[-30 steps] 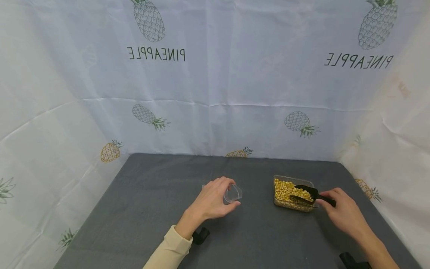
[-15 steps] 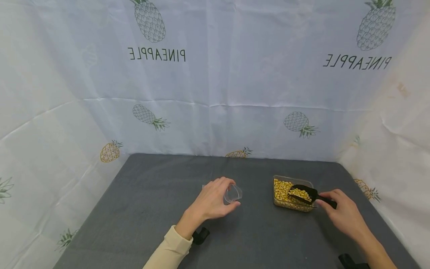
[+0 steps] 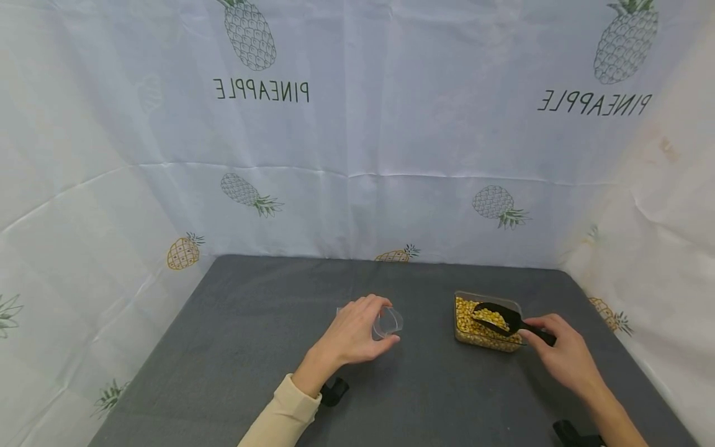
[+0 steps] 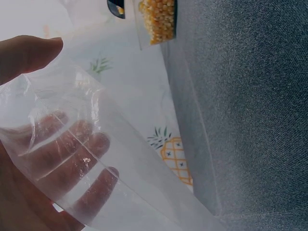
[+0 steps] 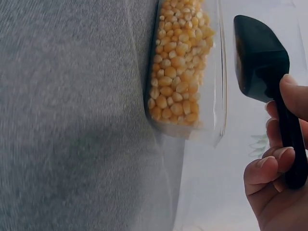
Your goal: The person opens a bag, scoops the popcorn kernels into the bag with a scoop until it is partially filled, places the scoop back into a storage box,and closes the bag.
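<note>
In the head view my right hand grips the handle of a black scoop, thumb along one side and fingers curled round the other. Corn kernels lie heaped in its bowl, which the right wrist view shows raised clear of the container's rim. Below it stands a clear rectangular container holding yellow corn kernels. Left of that, my left hand holds a clear plastic bag with its mouth spread between thumb and fingers. Through the film, the fingers show in the left wrist view.
A dark grey cloth covers the table. White curtain fabric with pineapple prints hangs at the back and both sides. Black wrist straps show beneath the forearms.
The scoop has risen out of the kernels with a load and shifted slightly left over the container, my right hand moving with it. My left hand and the bag stay where they were.
</note>
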`<action>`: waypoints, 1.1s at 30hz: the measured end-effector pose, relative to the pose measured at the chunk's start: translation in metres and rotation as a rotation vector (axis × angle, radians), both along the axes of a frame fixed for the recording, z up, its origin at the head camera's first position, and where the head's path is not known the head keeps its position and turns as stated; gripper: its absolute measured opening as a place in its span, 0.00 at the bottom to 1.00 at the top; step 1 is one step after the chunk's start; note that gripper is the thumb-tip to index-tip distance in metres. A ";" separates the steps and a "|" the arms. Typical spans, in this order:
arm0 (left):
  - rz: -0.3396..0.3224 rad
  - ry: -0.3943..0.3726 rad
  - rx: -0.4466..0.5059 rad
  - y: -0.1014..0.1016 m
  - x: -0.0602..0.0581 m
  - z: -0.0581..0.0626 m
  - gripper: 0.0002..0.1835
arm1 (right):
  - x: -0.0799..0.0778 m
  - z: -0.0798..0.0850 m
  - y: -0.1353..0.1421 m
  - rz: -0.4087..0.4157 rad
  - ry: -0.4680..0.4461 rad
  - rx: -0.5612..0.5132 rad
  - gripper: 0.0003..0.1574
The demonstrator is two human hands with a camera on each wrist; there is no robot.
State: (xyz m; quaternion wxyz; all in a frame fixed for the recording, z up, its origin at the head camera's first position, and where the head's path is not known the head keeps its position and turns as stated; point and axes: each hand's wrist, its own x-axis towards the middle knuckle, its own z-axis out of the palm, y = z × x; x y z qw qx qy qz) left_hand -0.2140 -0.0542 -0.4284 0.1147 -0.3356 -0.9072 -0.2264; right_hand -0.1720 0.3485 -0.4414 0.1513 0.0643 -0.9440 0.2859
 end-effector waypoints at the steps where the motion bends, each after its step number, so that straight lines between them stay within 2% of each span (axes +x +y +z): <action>1: -0.001 0.000 0.001 0.000 0.000 0.000 0.27 | 0.000 0.001 -0.002 0.003 0.008 -0.003 0.18; 16: -0.003 0.003 -0.004 -0.001 0.001 0.001 0.27 | -0.003 0.017 -0.031 0.087 0.152 -0.048 0.11; 33: -0.004 0.002 0.005 -0.001 0.000 0.000 0.28 | -0.003 0.030 -0.062 0.189 0.144 -0.101 0.11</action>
